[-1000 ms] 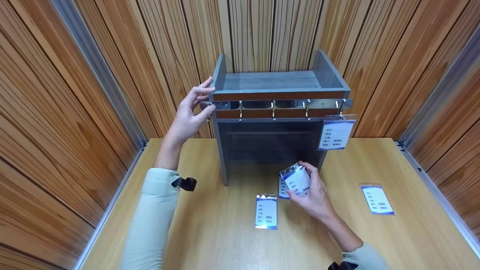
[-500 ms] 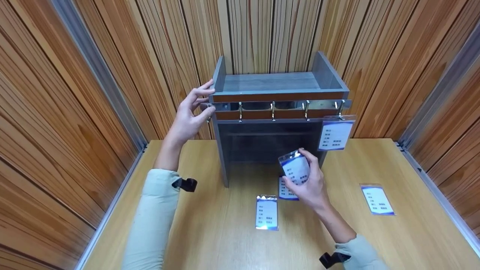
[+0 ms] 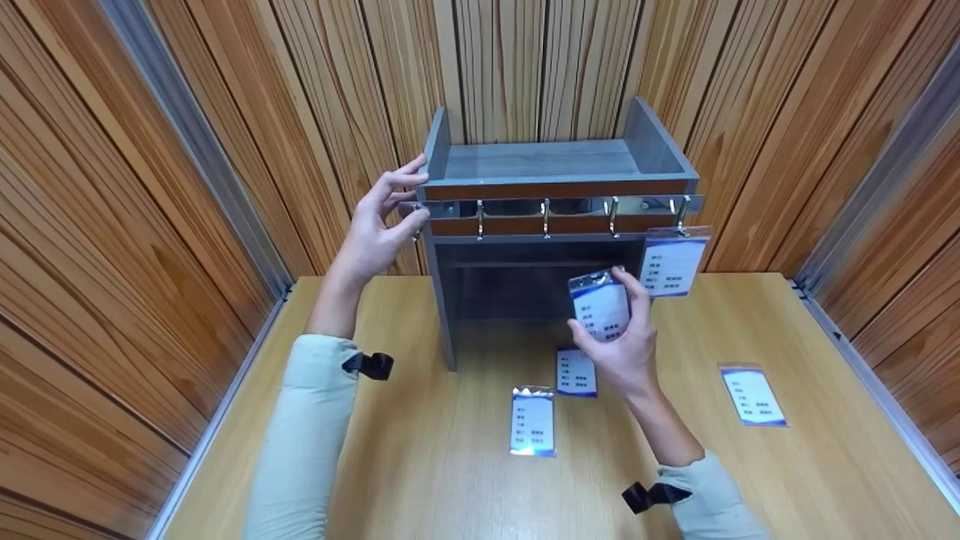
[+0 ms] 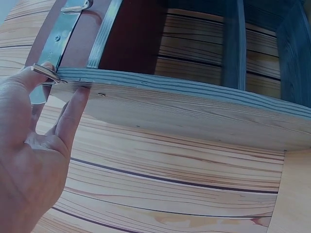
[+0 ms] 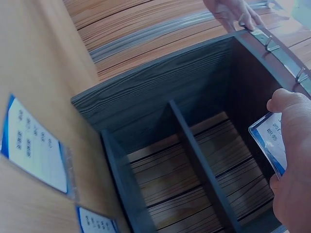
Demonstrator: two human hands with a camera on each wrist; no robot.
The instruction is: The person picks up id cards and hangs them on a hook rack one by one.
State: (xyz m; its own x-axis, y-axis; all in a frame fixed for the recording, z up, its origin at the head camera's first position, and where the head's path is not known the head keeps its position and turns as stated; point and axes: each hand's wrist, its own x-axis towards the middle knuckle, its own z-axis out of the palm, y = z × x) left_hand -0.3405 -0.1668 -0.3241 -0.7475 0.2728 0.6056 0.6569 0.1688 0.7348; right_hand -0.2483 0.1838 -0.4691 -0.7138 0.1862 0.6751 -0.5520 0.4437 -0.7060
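At the left front corner of the grey wooden shelf (image 3: 536, 161), my left hand (image 3: 379, 229) grips its edge, thumb beside the end of the metal hook rail (image 3: 514, 209) and fingers against the side panel. My right hand (image 3: 622, 349) pinches a badge holder (image 3: 602, 304) with a white, blue-edged card, raised and slightly tilted before the shelf's lower opening. Only part of that badge shows in the right wrist view, beside the thumb. Another badge (image 3: 675, 262) hangs from the rail's right hook (image 3: 682, 214); the hooks left of it carry nothing.
Flat on the wooden table (image 3: 420, 465) lie one badge (image 3: 533, 421) in front of the shelf, a second badge (image 3: 576, 373) nearer it, and a third badge (image 3: 752, 394) at the right. Wood-patterned walls (image 3: 555, 67) stand behind and at both sides.
My right hand has lifted the pinched badge off the area above the table badge, up toward the hook rail, and the badge has turned more upright. My left hand stays at the shelf's corner.
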